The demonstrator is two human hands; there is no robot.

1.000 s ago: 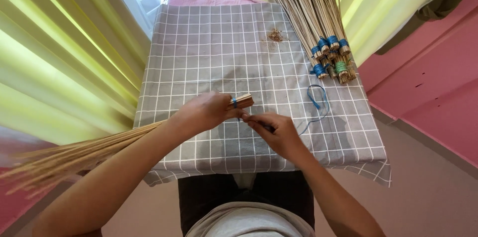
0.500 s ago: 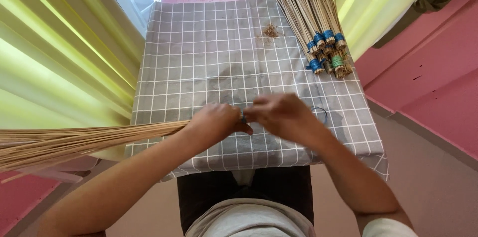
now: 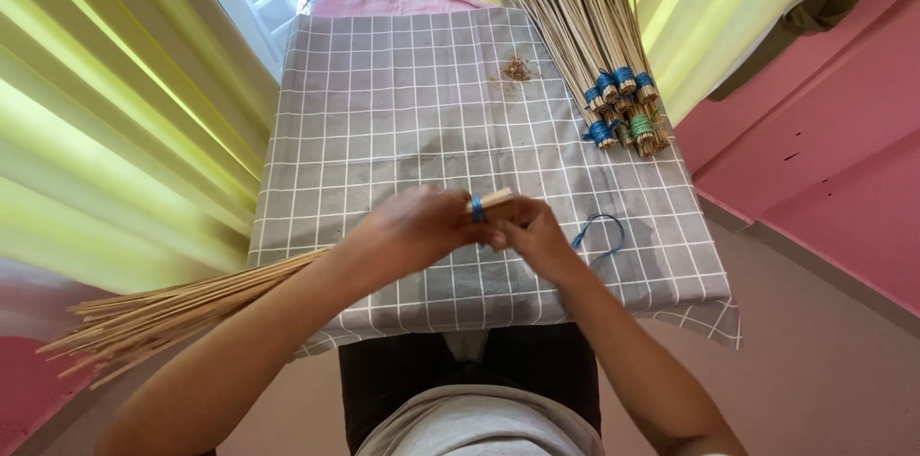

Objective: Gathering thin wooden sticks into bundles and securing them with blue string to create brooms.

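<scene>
My left hand grips a bundle of thin tan sticks near its cut end, which pokes out to the right with a blue band around it. The long loose ends fan out past the table's left edge. My right hand is closed right beside the bundle's end, fingers against the band. A loose blue cord trails from under that hand onto the cloth to the right.
A grey checked cloth covers the small table. Several tied stick bundles with blue and green bands lie at the back right. A small heap of brown scraps sits mid-back. Yellow curtains hang on both sides, a pink wall at right.
The bundle's free end swung from level to lower left. My right hand drew back from over the bundle's end to beside it, uncovering the banded tip and the blue cord.
</scene>
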